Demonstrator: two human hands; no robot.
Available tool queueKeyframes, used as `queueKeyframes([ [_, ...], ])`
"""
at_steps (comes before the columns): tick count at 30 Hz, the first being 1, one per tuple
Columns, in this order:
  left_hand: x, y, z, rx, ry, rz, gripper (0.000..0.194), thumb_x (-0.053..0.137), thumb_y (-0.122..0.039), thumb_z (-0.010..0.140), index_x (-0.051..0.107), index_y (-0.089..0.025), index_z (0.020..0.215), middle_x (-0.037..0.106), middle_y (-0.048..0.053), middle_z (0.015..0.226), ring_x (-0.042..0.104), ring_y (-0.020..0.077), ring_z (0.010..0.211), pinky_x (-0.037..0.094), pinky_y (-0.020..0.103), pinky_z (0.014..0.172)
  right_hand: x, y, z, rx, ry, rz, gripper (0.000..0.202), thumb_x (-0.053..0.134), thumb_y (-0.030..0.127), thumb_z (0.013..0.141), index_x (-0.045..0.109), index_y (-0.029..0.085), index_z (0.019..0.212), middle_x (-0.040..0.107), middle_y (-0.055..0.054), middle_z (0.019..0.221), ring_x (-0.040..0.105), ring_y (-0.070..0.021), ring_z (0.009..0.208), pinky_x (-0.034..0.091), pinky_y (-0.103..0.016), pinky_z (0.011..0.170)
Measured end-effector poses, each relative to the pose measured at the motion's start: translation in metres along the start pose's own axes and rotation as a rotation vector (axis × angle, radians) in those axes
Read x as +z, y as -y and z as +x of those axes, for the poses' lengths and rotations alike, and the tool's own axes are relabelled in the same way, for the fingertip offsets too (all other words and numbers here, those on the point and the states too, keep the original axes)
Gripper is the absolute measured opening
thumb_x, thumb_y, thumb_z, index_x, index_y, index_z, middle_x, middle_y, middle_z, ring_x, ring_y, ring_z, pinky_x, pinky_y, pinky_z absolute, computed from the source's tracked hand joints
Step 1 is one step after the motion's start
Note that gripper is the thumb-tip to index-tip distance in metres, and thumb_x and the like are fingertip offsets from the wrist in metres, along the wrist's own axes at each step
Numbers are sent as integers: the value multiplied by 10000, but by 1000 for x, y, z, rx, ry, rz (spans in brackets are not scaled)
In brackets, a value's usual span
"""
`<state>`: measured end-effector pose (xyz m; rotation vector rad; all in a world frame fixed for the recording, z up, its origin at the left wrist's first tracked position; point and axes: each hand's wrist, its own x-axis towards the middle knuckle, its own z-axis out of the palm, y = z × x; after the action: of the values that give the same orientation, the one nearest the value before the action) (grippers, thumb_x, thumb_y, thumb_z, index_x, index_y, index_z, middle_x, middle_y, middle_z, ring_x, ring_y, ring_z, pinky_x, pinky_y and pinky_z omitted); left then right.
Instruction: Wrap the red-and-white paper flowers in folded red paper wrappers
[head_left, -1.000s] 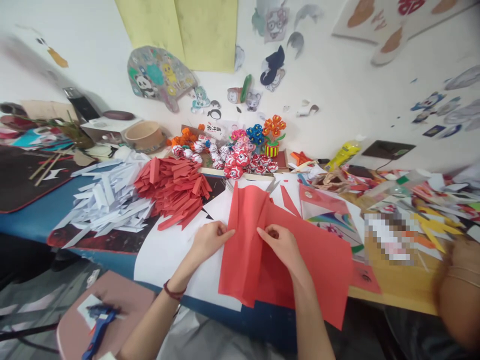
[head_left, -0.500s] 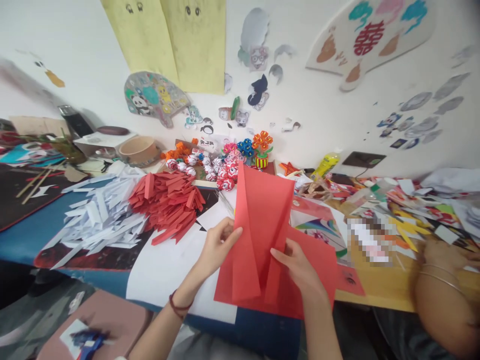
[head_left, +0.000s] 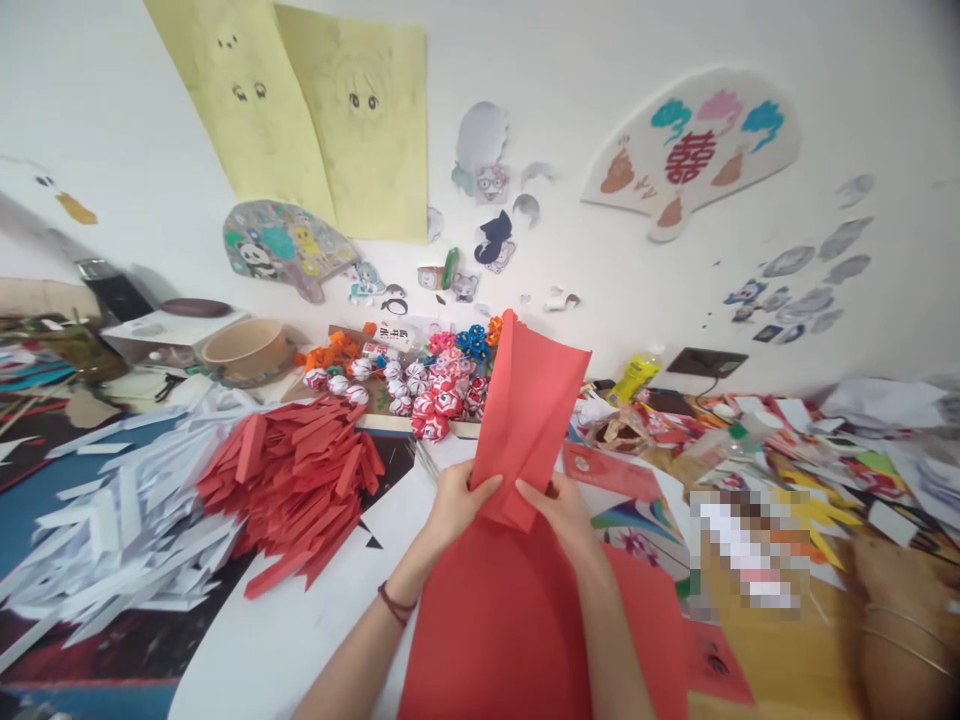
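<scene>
The 2 thumbs lie on the near face of the folded red sheet (head_left: 531, 405), close to its lower end, their tips pointing in toward each other with a small gap of paper between; the other fingers curl behind it, mostly hidden, so each hand pinches the paper. The left hand (head_left: 454, 505) grips the left edge and the right hand (head_left: 564, 515) the right edge, at nearly the same height. The sheet is tilted, its upper end raised away from the person and leaning right, above a flat red sheet (head_left: 499, 630); whether the lower end touches that, I cannot tell. The 2 wrists are nearly straight, the left with a dark red bracelet (head_left: 396, 604), and the forearms rise from the bottom edge, slanting inward to converge at the paper. Beyond the left forearm are a white sheet (head_left: 262, 630), a pile of red strips (head_left: 300, 470) and a pile of white strips (head_left: 142, 545). Paper flowers (head_left: 442, 385) stand behind the hands, and a co-worker's arm (head_left: 904, 610) rests at far right.
</scene>
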<state>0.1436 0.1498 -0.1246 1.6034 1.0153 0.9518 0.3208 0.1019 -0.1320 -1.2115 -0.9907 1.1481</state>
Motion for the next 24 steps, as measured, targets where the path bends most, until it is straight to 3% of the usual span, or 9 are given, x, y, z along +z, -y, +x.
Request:
queueKeyframes([
  [2, 3, 4, 3, -6, -39, -23, 399, 641, -497, 830, 715, -105, 847, 693, 34, 713, 588, 168, 647, 436, 226, 555, 1, -7, 2, 60, 92, -55, 432, 819, 498, 684, 757, 139, 916, 766, -88, 794, 695, -214, 637, 560, -322, 616],
  [4, 4, 7, 5, -8, -61, -63, 385, 645, -483, 832, 716, -108, 882, 717, 43, 776, 607, 174, 684, 465, 231, 588, 3, -15, 4, 95, 90, -79, 421, 805, 542, 677, 745, 132, 753, 694, -57, 567, 622, -182, 468, 504, -290, 489],
  [6, 4, 9, 5, -14, -66, -81, 381, 666, -470, 819, 717, -104, 916, 734, 59, 848, 622, 188, 732, 488, 247, 635, 5, -20, 6, 88, 57, -87, 424, 795, 556, 682, 716, 140, 661, 648, -45, 491, 595, -172, 431, 473, -276, 459],
  [14, 2, 11, 3, -26, -33, -98, 370, 685, -464, 809, 714, -98, 854, 711, 54, 803, 593, 176, 699, 473, 253, 637, 6, -25, 9, 29, -11, -190, 348, 828, 483, 654, 717, 164, 740, 709, -37, 684, 614, -192, 601, 466, -291, 562],
  [20, 3, 13, 2, -26, -40, -122, 396, 730, -466, 766, 730, -90, 890, 742, 79, 851, 632, 207, 732, 498, 280, 662, 7, -22, 3, -17, 12, -230, 401, 783, 489, 707, 591, 189, 524, 568, 4, 486, 495, -148, 489, 360, -268, 503],
  [24, 3, 15, 0, -7, -61, -111, 388, 745, -457, 746, 737, -89, 871, 752, 78, 836, 647, 218, 727, 502, 291, 668, 8, -24, 1, -61, 2, -283, 377, 769, 510, 705, 643, 171, 597, 610, -4, 539, 534, -160, 518, 392, -268, 520],
])
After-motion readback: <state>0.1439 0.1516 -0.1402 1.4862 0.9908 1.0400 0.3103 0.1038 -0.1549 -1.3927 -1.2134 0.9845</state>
